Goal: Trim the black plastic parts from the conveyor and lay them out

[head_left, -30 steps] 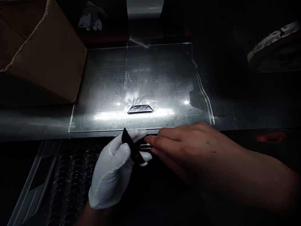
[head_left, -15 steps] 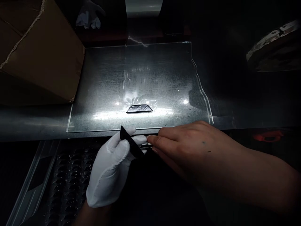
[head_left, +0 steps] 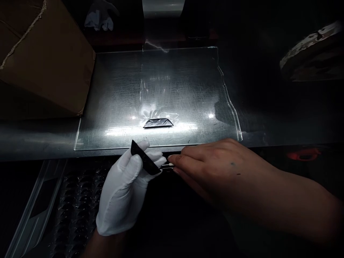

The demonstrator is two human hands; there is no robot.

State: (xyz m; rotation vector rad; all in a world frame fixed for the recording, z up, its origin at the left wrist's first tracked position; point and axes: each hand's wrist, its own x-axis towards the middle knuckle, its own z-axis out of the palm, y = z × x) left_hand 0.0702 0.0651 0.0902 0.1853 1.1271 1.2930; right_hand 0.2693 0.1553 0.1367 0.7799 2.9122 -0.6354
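Observation:
My left hand (head_left: 120, 193), in a white glove, pinches a thin black trapezoid-shaped piece (head_left: 144, 159) between thumb and fingers, tilted just in front of the bench edge. Bare, my right hand (head_left: 206, 168) is closed beside it, fingertips pressed together on something small. A whitish bit and a thin bright line show at those fingertips, too little to name. Beyond both hands, a similar dark trapezoid piece (head_left: 158, 123) with a shiny film-like face lies on a clear sheet (head_left: 185, 86), with crinkled clear film (head_left: 150, 110) behind it.
A large cardboard box (head_left: 56, 71) stands on the bench at left. Below it, a tray (head_left: 77, 211) holds rows of dark pieces under clear plastic. A white glove (head_left: 99, 18) lies at the back, a roll-like object (head_left: 311, 53) at right, and something red (head_left: 303, 154) at the right edge.
My left hand has moved slightly left with the black piece, opening a small gap from my right fingertips. My right hand stays almost where it was.

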